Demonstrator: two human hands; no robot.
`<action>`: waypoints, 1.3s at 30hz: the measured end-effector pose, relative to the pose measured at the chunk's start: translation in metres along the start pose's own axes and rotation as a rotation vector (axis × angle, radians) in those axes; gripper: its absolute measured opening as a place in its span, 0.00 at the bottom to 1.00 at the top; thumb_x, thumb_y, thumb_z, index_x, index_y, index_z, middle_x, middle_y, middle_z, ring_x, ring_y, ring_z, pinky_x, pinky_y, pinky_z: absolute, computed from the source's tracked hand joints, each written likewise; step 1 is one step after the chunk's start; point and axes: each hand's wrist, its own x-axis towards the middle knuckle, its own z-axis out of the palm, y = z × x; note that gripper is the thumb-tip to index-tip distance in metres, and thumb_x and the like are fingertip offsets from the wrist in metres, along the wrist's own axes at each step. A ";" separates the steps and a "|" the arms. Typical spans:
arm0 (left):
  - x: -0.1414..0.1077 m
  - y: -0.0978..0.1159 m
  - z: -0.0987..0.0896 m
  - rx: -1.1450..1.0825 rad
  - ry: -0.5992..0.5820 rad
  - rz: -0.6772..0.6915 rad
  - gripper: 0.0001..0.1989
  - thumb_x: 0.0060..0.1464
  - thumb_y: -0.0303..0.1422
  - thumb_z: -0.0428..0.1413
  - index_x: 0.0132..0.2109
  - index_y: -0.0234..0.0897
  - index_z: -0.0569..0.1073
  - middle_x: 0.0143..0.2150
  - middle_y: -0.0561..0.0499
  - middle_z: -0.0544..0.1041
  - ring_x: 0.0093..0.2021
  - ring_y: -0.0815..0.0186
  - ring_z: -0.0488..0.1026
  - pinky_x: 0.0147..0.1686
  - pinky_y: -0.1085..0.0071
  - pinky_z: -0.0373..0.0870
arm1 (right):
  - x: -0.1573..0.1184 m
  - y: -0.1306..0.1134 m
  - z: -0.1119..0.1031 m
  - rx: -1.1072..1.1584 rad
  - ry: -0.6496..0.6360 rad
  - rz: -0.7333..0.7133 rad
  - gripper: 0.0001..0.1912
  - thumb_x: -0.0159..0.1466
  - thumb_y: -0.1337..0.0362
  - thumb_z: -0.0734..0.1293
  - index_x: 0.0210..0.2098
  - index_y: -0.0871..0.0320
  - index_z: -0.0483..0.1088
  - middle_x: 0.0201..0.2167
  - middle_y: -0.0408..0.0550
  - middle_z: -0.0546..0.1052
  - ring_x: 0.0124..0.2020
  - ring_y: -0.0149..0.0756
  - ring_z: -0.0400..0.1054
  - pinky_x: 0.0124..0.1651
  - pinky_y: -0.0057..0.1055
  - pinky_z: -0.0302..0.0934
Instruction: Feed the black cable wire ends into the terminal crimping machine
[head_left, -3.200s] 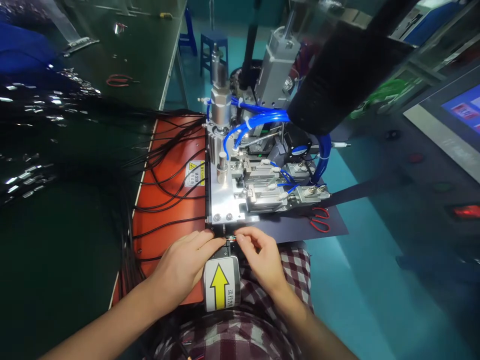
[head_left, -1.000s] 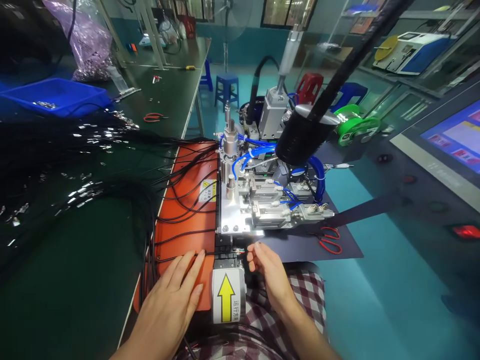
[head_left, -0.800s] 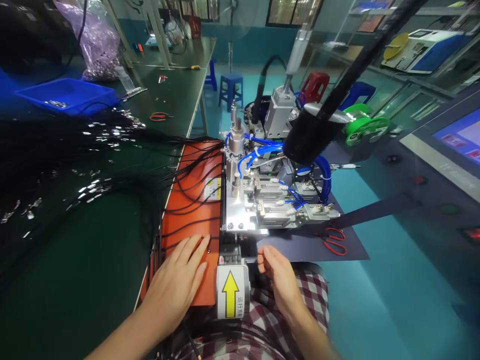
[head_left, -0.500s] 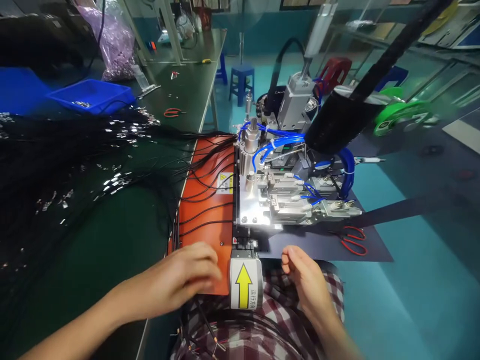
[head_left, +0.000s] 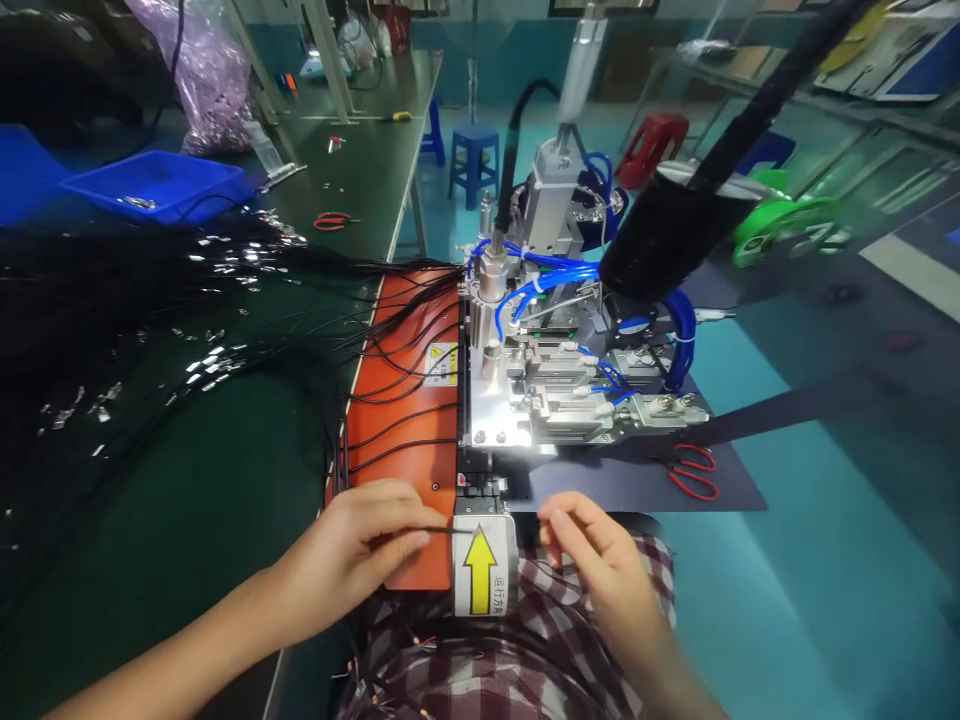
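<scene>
Low in the frame, the left hand (head_left: 360,545) pinches a thin black wire (head_left: 439,531) between thumb and forefinger, its free end lying across the yellow-arrow label (head_left: 481,572) just below the machine's small black feed slot (head_left: 480,487). The right hand (head_left: 600,555) hovers beside the label, fingers loosely curled and holding nothing that can be made out. The wire looks picked but not yet fed into the slot, so seating it seems left to do. Many glossy black wires (head_left: 150,330) with shiny metal tips fan over the dark green tabletop (head_left: 187,520) at left and across the smooth orange mat (head_left: 409,400). The machine's plate (head_left: 495,415) is bright polished aluminium, looped with blue tubing (head_left: 540,275).
</scene>
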 end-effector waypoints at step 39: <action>0.052 0.021 0.045 -0.857 -0.011 -0.567 0.16 0.43 0.42 0.62 0.28 0.34 0.69 0.11 0.57 0.67 0.11 0.76 0.58 0.13 0.81 0.52 | 0.008 -0.017 0.017 0.025 -0.040 -0.048 0.13 0.60 0.52 0.65 0.31 0.57 0.71 0.23 0.42 0.70 0.23 0.31 0.61 0.27 0.28 0.57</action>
